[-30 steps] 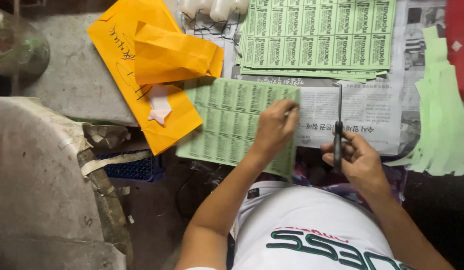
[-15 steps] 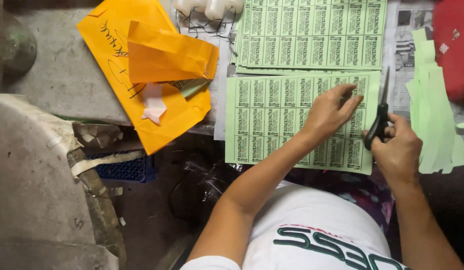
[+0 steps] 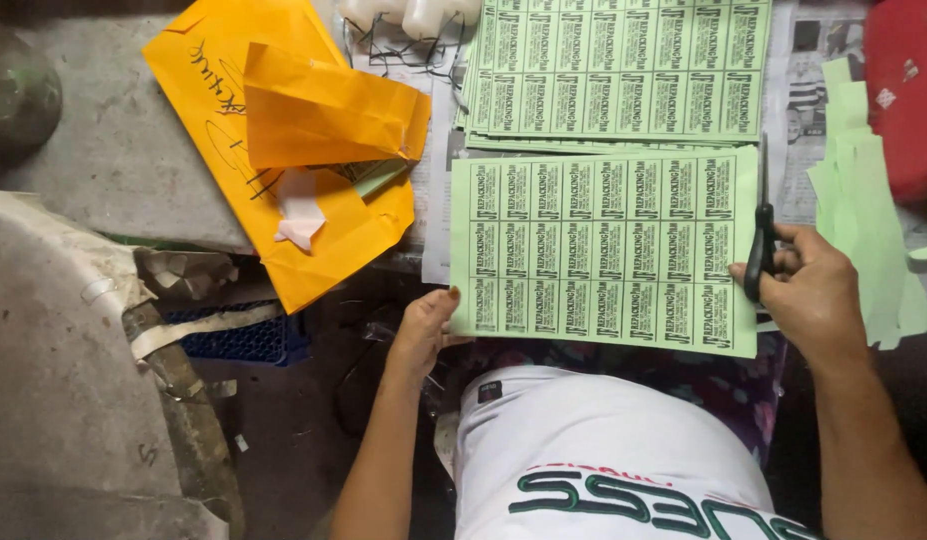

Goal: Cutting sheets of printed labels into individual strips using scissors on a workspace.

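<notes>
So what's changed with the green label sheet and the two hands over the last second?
The left hand slid off the top of the green label sheet to grip its lower left corner, and the sheet now lies squared below the stack of label sheets. The right hand brought the scissors to the sheet's right edge. The orange envelopes stayed put.

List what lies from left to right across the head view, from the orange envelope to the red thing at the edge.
Orange envelope → left hand → green label sheet → scissors in the right hand → green paper strips → red object.
</notes>
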